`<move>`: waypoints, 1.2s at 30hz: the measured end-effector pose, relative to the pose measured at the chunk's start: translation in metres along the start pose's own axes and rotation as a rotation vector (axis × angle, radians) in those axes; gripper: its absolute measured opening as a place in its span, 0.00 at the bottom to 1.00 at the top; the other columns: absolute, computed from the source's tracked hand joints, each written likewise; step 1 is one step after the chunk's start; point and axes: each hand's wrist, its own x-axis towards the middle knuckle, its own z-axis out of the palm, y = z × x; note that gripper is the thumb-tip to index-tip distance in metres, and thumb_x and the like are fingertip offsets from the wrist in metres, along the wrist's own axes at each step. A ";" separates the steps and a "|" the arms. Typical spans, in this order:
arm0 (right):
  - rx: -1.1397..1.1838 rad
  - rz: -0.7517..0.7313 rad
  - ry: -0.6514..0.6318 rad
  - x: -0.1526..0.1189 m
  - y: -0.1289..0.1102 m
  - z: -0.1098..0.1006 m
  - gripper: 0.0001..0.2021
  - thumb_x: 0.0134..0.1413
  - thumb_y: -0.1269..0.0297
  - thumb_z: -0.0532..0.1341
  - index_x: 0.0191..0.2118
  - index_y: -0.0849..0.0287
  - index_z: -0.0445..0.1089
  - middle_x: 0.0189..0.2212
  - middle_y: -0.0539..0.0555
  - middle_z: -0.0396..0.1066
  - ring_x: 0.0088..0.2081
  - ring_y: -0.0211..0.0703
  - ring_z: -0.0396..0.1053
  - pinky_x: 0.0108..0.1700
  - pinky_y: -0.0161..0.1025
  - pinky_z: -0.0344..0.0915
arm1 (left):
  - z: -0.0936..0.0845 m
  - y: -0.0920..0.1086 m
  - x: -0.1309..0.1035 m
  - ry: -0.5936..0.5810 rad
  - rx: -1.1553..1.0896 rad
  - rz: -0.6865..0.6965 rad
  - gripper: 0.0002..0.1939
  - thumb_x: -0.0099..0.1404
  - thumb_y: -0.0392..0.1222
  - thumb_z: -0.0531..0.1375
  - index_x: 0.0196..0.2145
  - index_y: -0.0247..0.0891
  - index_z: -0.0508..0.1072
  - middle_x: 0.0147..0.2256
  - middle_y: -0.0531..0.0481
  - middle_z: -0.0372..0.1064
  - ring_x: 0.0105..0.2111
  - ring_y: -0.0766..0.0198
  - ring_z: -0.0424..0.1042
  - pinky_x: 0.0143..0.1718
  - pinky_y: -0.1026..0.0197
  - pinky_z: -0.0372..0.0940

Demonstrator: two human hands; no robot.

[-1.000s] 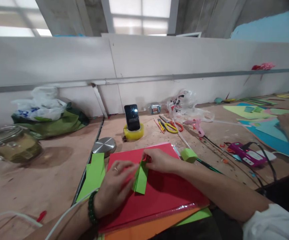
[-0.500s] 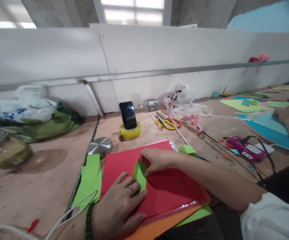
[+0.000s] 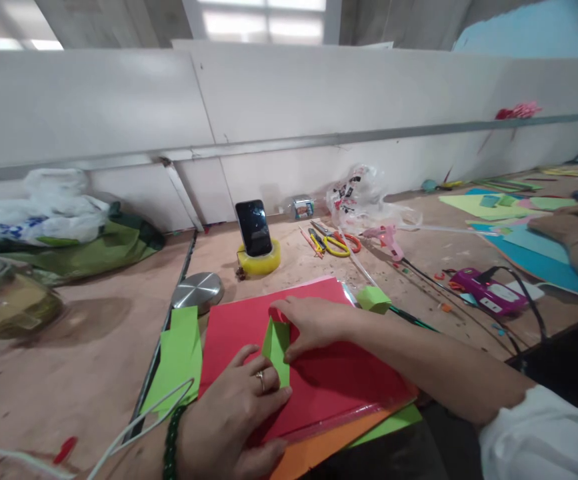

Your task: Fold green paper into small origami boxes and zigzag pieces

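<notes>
A small folded piece of green paper (image 3: pixel 279 344) stands partly raised on a sheet of red paper (image 3: pixel 333 393). My left hand (image 3: pixel 236 413), with a ring and a dark green bead bracelet, grips its lower end between fingers and thumb side. At the upper end, my right hand (image 3: pixel 313 325) curls over the paper, its fingertips at the top edge and the thumb at the right side. More green paper strips (image 3: pixel 181 353) lie to the left of the red sheet. A small green paper box shape (image 3: pixel 373 299) sits beyond its right corner.
Behind the paper stand a phone (image 3: pixel 254 228) on a yellow tape roll (image 3: pixel 260 262), a round metal lid (image 3: pixel 197 291), scissors (image 3: pixel 337 247) and a pink glue gun (image 3: pixel 389 241). A purple power strip (image 3: pixel 493 293) lies right. Another person's hand (image 3: pixel 563 225) rests on coloured paper.
My right fingers have opened slightly around the upper end of the green paper, and the thumb has shifted a little. My left hand keeps its place. The other person's hand has moved left.
</notes>
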 end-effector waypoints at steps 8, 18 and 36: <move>0.178 -0.074 -0.008 0.007 0.020 -0.002 0.18 0.53 0.72 0.59 0.51 0.61 0.66 0.30 0.48 0.66 0.29 0.35 0.61 0.30 0.30 0.57 | 0.018 -0.019 -0.001 0.321 0.048 0.004 0.05 0.62 0.40 0.57 0.36 0.44 0.73 0.38 0.49 0.71 0.45 0.55 0.67 0.55 0.49 0.52; 0.279 -0.118 0.166 0.012 0.022 0.008 0.14 0.46 0.80 0.55 0.37 0.61 0.73 0.30 0.50 0.71 0.32 0.37 0.65 0.33 0.31 0.58 | 0.020 -0.039 0.008 0.371 0.090 -0.340 0.05 0.63 0.35 0.56 0.33 0.37 0.72 0.29 0.48 0.70 0.32 0.56 0.70 0.33 0.56 0.65; 0.289 0.068 0.115 0.015 0.012 0.010 0.06 0.45 0.73 0.64 0.32 0.60 0.71 0.23 0.46 0.66 0.25 0.35 0.62 0.27 0.31 0.53 | 0.025 -0.015 -0.001 0.368 0.602 -0.129 0.10 0.65 0.33 0.55 0.26 0.38 0.70 0.23 0.49 0.66 0.24 0.58 0.66 0.25 0.59 0.60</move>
